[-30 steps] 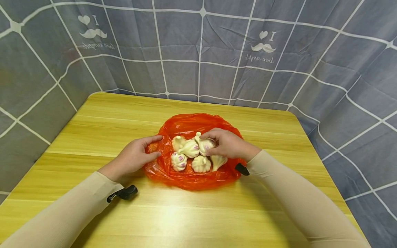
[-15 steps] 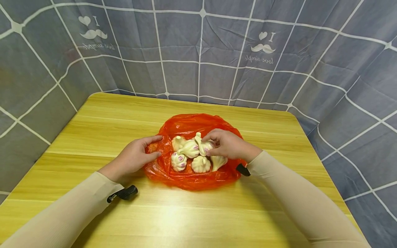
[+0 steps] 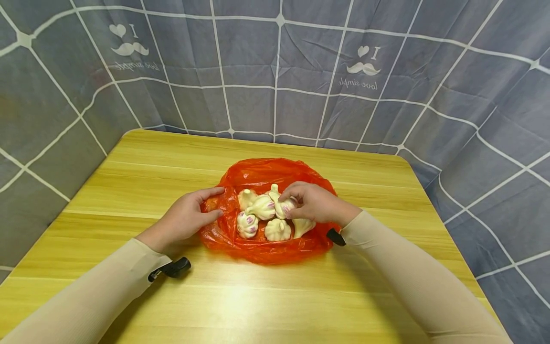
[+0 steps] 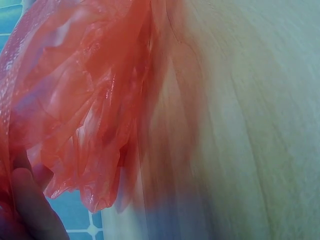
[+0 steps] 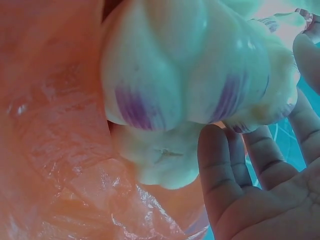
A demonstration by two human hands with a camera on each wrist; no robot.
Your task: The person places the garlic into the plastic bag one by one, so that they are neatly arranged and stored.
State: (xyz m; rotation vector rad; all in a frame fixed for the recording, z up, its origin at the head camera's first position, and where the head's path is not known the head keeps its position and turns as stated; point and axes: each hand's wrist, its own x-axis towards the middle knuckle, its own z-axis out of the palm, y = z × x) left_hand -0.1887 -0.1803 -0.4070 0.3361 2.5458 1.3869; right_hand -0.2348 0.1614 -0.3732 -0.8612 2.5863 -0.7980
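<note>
A red plastic bag (image 3: 275, 253) sits on the table with its mouth spread wide, several garlic bulbs inside it. My left hand (image 3: 189, 217) holds the bag's left rim between thumb and fingers; in the left wrist view the fingers (image 4: 35, 205) show against thin red film. My right hand (image 3: 315, 203) reaches in from the right, its thumb and index finger pinching a purple-streaked garlic bulb (image 3: 283, 205). Beside that one lies another garlic bulb (image 3: 263, 207), and a third garlic bulb (image 3: 278, 230) is nearer the front. Close up in the right wrist view, large garlic bulbs (image 5: 165, 65) partly cover others.
The wood-grain table (image 3: 240, 306) extends around the bag on all sides. A grey curtain (image 3: 253, 57) with white grid lines hangs behind and along both sides. Black camera mounts (image 3: 174, 267) stick out below the sleeves.
My right hand and the pinched garlic bulb have shifted only slightly. The left hand and the bag have kept their places.
</note>
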